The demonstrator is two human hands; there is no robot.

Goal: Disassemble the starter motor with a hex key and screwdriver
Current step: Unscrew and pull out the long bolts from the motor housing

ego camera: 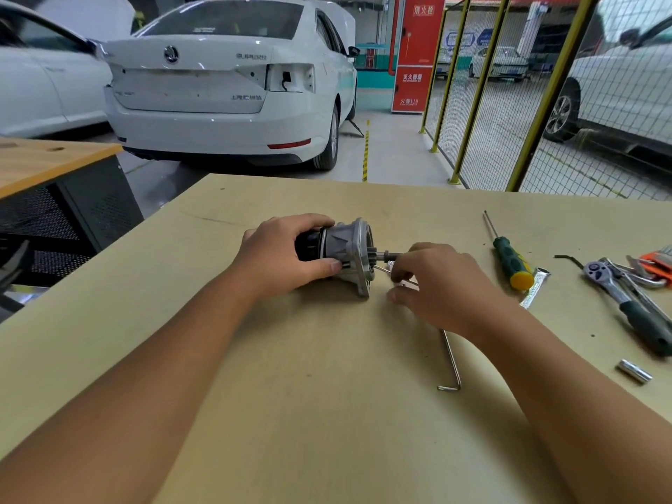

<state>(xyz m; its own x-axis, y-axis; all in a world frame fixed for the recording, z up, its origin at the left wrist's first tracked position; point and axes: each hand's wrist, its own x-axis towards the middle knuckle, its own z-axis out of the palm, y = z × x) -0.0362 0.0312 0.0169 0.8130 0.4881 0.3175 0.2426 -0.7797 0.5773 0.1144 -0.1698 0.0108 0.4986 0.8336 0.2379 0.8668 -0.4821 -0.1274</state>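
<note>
Tan workbench (291,394) before white car (225,78); left grip (283,256) clasps starter motor (345,249), right grip (436,285) pinches hex key (385,269).

Starter motor (342,249): matt grey cast-metal housing, black rear section. Counter (327,394): matt tan board, lightly scuffed. Screwdriver (509,258): glossy green-yellow plastic handle, metal shaft. Hex key (452,361): bright smooth metal.
</note>
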